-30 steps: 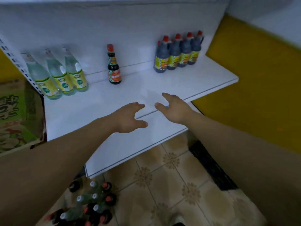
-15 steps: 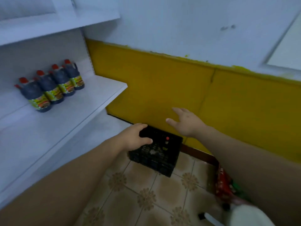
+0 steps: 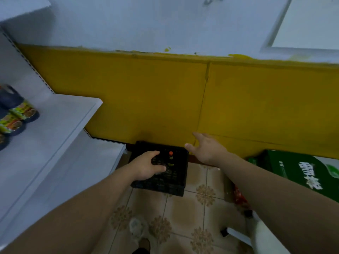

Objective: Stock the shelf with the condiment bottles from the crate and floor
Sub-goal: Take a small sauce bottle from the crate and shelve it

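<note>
Yellow wall (image 3: 165, 98) spans 12 o'clock. White shelf (image 3: 55, 125) at 9 o'clock, tiled floor (image 3: 183, 213) at 6. Green box (image 3: 293, 167) on the floor at 4 o'clock. Black crate (image 3: 178, 184) at centre, on the floor against the wall. Right hand (image 3: 209, 149) at 2 o'clock of the crate, grip spread, empty. Left hand (image 3: 146, 166) over the crate, grip loosely curved, holding nothing. Dark bottles (image 3: 20, 110) on the shelf, far 9 o'clock. Red-capped bottle (image 3: 171, 158) upright inside the crate, beside the left fingertips.
</note>
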